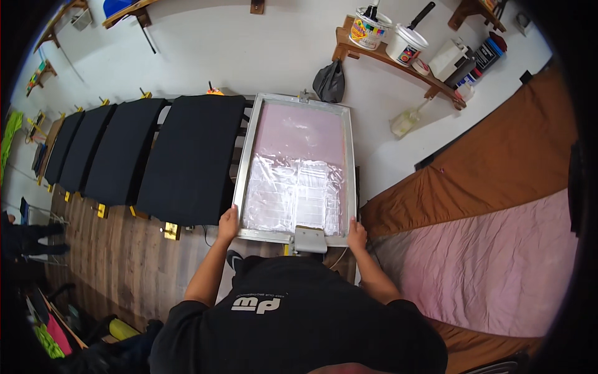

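Observation:
A screen printing frame (351, 168) with a metal rim lies in front of me. Its mesh (299, 131) is pinkish at the far half, and shiny clear film or tape (268, 193) covers the near half. My left hand (228, 224) is closed round the near left corner of the rim, and my right hand (357, 237) grips the near right corner. Between them a grey metal bracket (309, 239) sits on the near edge. What lies beneath the frame is hidden. Just left of it, black fabric (190, 156) is stretched over a flat board.
Several more black-covered boards (124, 149) run off to the left, with yellow clamps (171, 232). A wall shelf (389, 59) at the upper right bears tubs and bottles; a black bag (329, 82) hangs from it. Brown and pink cloth (486, 249) spreads at right.

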{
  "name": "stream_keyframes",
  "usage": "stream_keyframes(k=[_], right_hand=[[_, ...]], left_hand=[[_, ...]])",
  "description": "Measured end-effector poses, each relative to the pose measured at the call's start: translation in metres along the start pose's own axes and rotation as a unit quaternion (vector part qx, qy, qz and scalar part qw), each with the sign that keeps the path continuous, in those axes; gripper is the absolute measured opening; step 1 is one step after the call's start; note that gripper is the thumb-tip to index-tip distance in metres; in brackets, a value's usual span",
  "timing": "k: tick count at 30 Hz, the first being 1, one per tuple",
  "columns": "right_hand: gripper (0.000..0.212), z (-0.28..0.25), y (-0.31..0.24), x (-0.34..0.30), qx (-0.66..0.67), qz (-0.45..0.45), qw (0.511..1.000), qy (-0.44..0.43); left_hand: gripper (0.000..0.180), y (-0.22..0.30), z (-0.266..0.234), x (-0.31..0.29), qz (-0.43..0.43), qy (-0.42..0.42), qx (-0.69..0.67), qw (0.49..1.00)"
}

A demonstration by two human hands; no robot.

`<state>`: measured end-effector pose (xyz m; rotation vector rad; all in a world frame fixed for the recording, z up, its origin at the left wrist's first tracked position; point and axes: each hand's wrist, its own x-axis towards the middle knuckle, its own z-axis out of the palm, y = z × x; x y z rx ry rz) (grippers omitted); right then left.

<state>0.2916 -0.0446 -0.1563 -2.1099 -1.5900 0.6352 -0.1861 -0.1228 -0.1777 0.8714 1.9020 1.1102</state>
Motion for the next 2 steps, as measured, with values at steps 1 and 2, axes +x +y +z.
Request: stream_keyframes(k=[1,2], right_hand=[[0.07,-0.0058,-0.004,-0.0001,-0.004,0.027,0.999,-0.034],[0.071,-0.0038,-0.0088,-0.0003,-0.006,0.057,0.996,-0.066]], left_hand=[[0.061,0.0023,0.0008,-0.0017,0.011,0.027,0.013,1.0],[0.061,0.0005,-0.0042,-0.0058,0.01,0.029,0.017,0.999]])
